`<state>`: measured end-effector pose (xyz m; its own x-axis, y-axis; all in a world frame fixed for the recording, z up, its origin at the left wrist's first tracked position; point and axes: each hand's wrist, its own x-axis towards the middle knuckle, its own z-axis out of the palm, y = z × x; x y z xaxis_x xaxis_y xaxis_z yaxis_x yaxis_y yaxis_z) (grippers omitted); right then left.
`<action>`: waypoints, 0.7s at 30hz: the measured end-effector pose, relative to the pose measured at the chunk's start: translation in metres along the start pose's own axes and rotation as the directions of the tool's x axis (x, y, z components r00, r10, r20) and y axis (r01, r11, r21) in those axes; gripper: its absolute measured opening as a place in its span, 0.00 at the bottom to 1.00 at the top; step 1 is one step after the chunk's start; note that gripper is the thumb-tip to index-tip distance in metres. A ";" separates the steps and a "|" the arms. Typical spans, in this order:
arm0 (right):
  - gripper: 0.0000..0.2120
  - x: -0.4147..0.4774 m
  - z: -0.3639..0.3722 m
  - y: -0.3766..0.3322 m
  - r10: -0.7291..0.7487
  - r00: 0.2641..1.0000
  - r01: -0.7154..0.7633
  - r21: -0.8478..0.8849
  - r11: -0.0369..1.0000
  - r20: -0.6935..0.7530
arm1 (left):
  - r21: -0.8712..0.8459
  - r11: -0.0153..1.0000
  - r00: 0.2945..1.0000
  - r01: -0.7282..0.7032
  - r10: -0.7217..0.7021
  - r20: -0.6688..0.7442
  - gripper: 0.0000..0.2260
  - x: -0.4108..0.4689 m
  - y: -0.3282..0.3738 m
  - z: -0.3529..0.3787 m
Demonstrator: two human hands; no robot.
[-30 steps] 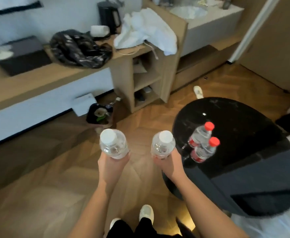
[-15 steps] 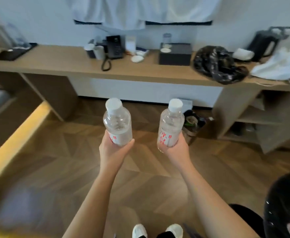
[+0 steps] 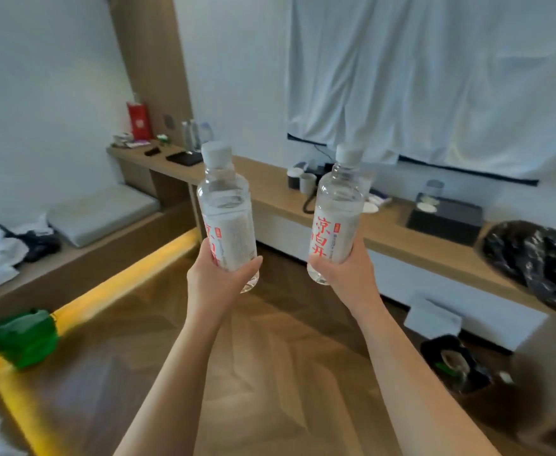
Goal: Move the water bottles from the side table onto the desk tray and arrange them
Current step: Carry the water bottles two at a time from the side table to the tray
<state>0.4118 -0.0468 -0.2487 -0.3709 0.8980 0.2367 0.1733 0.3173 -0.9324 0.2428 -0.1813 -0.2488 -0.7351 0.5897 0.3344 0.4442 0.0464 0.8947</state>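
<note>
View: head camera, looking forward and down; clock directions are read from the frame's centre.
Left hand (image 3: pixel 217 278): at 7 o'clock near centre, fingers and thumb wrapped round the lower part of the left bottle (image 3: pixel 225 218), grasping it.
Left bottle: just off centre at 9 o'clock, clear, white cap, white label with red characters, upright with a slight lean, held in the air.
Right hand (image 3: pixel 345 274): at 5 o'clock near centre, fingers curled round the base of the right bottle (image 3: pixel 336 218), grasping it.
Right bottle: just off centre at 3 o'clock, same kind and cap, upright, apart from the left bottle.
Desk (image 3: pixel 401 238): long wooden top beyond the bottles, running from 10 o'clock down to 4 o'clock.
Dark tray (image 3: pixel 184 158): flat on the desk's far end at 10 o'clock, glasses just behind it; details blurred.
Cups (image 3: pixel 308 182): on the desk at 1 o'clock, between the two bottles as seen.
Black box (image 3: pixel 444 220): on the desk at 3 o'clock.
Black bag (image 3: pixel 533 261): crumpled at 4 o'clock on the desk's near end.
White cloth (image 3: pixel 418 77): hangs on the wall at 1 o'clock.
Waste bin (image 3: pixel 457 363): on the floor at 4 o'clock.
Green bag (image 3: pixel 23 337): at 8 o'clock, beside a yellow light strip (image 3: pixel 122 278).
</note>
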 end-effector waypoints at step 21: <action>0.31 0.091 0.026 -0.115 -0.358 0.931 0.353 0.069 0.933 0.072 | 0.227 0.970 0.926 -0.089 0.164 -0.339 0.31 0.083 0.080 -0.056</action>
<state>0.3349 -0.0092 -0.1273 -0.4729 0.7008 0.5341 -0.0320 0.5921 -0.8052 0.1884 -0.1739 -0.1322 -0.7816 0.2806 0.5571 0.6124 0.1755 0.7708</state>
